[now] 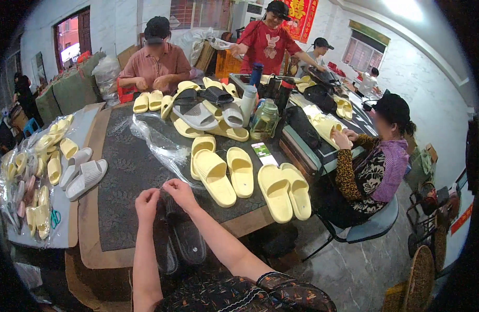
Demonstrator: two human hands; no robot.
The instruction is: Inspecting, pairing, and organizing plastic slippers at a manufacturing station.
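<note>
At the near table edge, my left hand (pixel 147 204) and my right hand (pixel 179 193) are close together, each closed in a pinch. Between their fingertips is what looks like the top of a clear plastic bag, though the film barely shows. Below them is a pair of dark slippers (pixel 191 246), soles partly visible, reaching past the table edge. Just right of my right hand lie yellow slippers (pixel 215 178). Beyond my hands, loose clear plastic bags (pixel 161 143) spread over the dark tabletop (pixel 117 208).
Bagged slippers (pixel 40 213) and grey slippers (pixel 87 179) lie on a side table at left. More slippers (pixel 198 115) are heaped ahead beside bottles (pixel 265 119). Several people work around; one person (pixel 377 161) sits at right on a chair (pixel 374 223).
</note>
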